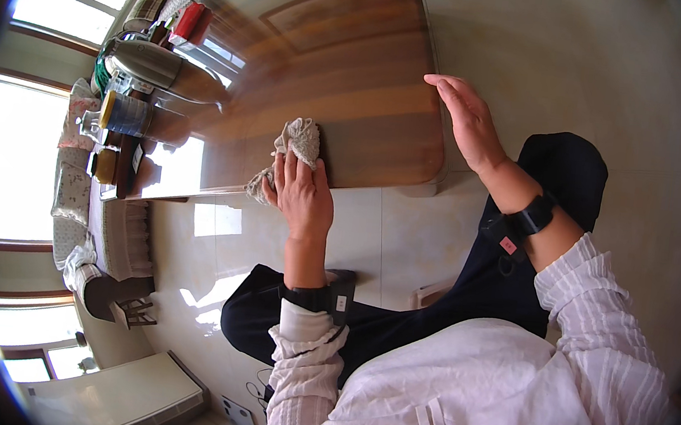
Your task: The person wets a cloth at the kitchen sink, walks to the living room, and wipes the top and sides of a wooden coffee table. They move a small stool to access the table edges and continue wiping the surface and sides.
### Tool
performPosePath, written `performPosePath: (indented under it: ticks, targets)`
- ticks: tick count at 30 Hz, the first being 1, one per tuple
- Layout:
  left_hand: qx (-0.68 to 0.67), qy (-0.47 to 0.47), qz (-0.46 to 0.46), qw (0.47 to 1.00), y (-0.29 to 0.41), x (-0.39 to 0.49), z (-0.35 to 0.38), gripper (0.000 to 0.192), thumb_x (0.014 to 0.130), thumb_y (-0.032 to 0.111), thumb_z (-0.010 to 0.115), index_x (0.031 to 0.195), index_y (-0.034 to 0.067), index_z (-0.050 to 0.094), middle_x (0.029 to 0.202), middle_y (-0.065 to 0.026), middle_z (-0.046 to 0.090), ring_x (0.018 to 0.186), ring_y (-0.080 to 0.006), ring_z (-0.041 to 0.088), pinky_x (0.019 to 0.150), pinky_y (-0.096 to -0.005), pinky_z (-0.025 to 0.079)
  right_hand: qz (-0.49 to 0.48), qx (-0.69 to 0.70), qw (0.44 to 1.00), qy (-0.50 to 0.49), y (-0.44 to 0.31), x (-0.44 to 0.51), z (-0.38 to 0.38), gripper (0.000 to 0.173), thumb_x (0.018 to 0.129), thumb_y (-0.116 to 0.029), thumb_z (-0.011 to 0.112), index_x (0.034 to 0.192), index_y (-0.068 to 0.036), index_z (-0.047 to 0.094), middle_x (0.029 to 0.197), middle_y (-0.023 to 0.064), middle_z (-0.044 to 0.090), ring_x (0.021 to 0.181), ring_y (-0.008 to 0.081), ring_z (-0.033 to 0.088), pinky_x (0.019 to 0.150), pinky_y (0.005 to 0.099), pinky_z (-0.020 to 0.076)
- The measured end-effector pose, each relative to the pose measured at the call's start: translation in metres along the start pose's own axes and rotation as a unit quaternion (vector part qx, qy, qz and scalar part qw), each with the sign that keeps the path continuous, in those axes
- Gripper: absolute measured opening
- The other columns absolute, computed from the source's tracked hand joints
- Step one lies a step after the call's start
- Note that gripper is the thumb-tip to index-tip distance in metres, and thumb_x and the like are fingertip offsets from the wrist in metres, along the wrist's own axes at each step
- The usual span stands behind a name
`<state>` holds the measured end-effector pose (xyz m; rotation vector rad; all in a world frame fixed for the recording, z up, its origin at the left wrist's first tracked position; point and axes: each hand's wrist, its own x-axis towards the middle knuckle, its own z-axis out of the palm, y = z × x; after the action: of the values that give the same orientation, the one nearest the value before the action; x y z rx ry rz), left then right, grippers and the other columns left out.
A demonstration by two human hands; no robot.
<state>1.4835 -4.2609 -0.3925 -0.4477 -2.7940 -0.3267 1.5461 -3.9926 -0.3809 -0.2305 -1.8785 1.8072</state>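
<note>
My left hand [301, 199] presses down on a crumpled, light beige cloth [302, 137] near the close edge of a glossy brown wooden table [364, 109]. Part of the cloth bunches out past the fingertips, and another part shows beside the thumb side. My right hand [468, 126] is beside the table's right rounded corner, fingers straight and holding nothing. Its fingertips overlap the table edge in view; whether they touch it I cannot tell. Each wrist wears a black strapped device.
On the table's left stand a steel jug [145, 61], a jar with a yellow lid [127, 114], a smaller jar [106, 165] and a red box [192, 23]. A cushioned sofa [74, 184] lies beyond. Below are a tiled floor [353, 214] and a white cabinet-like appliance [116, 391].
</note>
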Motion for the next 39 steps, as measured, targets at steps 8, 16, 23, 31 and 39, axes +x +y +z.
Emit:
performPosePath:
  ticks: [8,16,23,31,39]
  targets:
    - [-0.106,0.028,0.223,0.969,0.089,-0.054,0.000,0.035,0.077,0.013,0.063,0.111,0.012,0.065,0.130,0.0012,0.058,0.117,-0.0245,0.049,0.099,-0.0429,0.026,-0.021,0.007,1.000,-0.021,0.017,-0.002,-0.001,0.037,0.103,-0.026,0.039,0.118,-0.001,0.061,0.123,0.0082,0.059,0.120,0.0181,0.051,0.107,0.0306,0.0336]
    - [-0.429,-0.072,0.272,0.858,0.074,-0.074,-0.013,0.049,0.069,-0.013,0.051,0.114,0.001,0.064,0.107,-0.0150,0.064,0.092,-0.0299,0.059,0.083,-0.0380,0.049,0.018,0.047,0.998,-0.036,0.008,-0.002,-0.010,0.041,0.103,-0.033,0.036,0.121,-0.007,0.061,0.127,0.0032,0.058,0.122,0.0149,0.048,0.100,0.0337,0.0363]
    - [-0.647,0.008,-0.089,0.757,0.053,0.027,-0.019,0.028,0.099,0.008,0.047,0.125,0.004,0.056,0.121,-0.0131,0.062,0.106,-0.0226,0.062,0.087,-0.0348,0.051,0.014,0.052,0.998,-0.007,0.013,-0.001,-0.023,0.042,0.103,-0.035,0.036,0.119,-0.005,0.062,0.123,0.0044,0.061,0.118,0.0154,0.052,0.098,0.0319,0.0393]
    - [-0.120,-0.037,0.294,0.948,0.127,-0.031,-0.002,0.038,0.079,0.013,0.062,0.115,0.022,0.066,0.127,0.0032,0.060,0.120,-0.0242,0.052,0.099,-0.0401,0.034,0.015,0.113,0.993,0.029,0.017,-0.002,-0.024,0.040,0.102,-0.033,0.042,0.109,-0.001,0.065,0.107,0.0047,0.063,0.103,0.0131,0.054,0.095,0.0278,0.0398]
    - [-0.467,-0.344,0.068,0.812,0.072,-0.079,-0.024,0.019,0.092,0.005,0.057,0.110,0.004,0.064,0.103,-0.0072,0.067,0.103,-0.0211,0.058,0.087,-0.0306,0.045,0.051,0.106,0.993,0.026,0.015,-0.003,-0.033,0.040,0.102,-0.034,0.040,0.116,-0.005,0.063,0.120,0.0043,0.064,0.114,0.0142,0.054,0.092,0.0312,0.0427]
